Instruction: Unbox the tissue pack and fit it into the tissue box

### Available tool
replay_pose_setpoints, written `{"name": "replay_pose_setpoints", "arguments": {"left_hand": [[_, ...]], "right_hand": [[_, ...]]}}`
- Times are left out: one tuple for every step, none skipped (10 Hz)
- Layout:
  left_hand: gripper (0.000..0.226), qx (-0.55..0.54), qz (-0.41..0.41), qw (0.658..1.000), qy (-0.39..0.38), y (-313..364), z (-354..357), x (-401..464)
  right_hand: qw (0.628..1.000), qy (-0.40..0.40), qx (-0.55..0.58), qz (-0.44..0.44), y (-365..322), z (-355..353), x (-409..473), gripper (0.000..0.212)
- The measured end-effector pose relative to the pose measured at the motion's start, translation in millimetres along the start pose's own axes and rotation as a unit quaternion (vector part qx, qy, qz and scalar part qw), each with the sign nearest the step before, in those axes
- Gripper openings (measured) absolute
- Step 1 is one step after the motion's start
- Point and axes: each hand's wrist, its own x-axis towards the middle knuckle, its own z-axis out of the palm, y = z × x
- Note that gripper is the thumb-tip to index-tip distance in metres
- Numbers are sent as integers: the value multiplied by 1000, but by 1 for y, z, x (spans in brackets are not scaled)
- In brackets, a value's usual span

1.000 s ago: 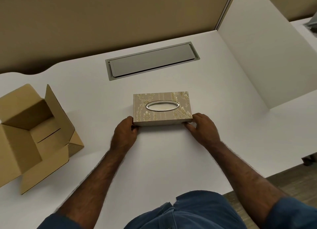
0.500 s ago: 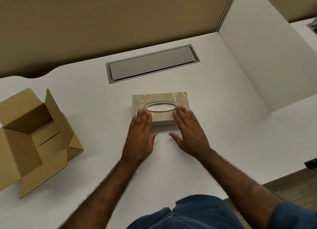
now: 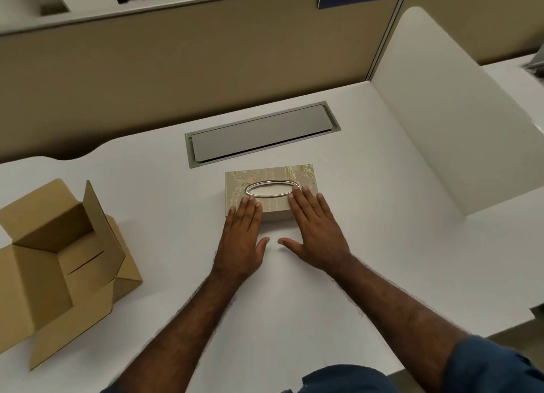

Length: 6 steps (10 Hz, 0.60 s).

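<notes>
A beige tissue box (image 3: pixel 266 177) with a gold floral pattern and a silver oval opening stands in the middle of the white desk (image 3: pixel 368 230). My left hand (image 3: pixel 243 239) lies flat, its fingertips resting on the box's near left top. My right hand (image 3: pixel 316 233) lies flat too, fingers on the near right top beside the oval. Both hands are spread and hold nothing. No tissue pack is visible; the oval shows a pale inside.
An open brown cardboard carton (image 3: pixel 59 263) with raised flaps sits at the left edge of the desk. A grey cable hatch (image 3: pixel 262 135) is set into the desk behind the tissue box. A white side partition (image 3: pixel 447 127) stands on the right, a tan panel behind.
My hands left the box's near corners and now lie flat with fingertips on its top. The view has tilted up, showing more of the back panel.
</notes>
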Motion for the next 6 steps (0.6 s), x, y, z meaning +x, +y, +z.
{"name": "replay_pose_setpoints", "arguments": {"left_hand": [[84,-4,-6,1000,-12,-3,-5,16],[85,1,-10,1000,-21,-4,-11,27],[86,-2,-6,999,-31,-6,-18,32],[86,12,-1,999,-39,-3,-25,33],[84,46,-20,998,-47,-8,-37,34],[72,56,-23,997,43,-8,-55,33]], "right_hand": [[1000,-5,6,-6,9,0,19,106],[1000,-12,3,-8,12,-6,31,105],[1000,-12,-5,-14,15,-7,37,106],[1000,-23,-14,-9,14,-12,36,106],[1000,-19,-24,-7,9,-19,42,104],[999,-2,-35,-13,2,-41,48,101]]}}
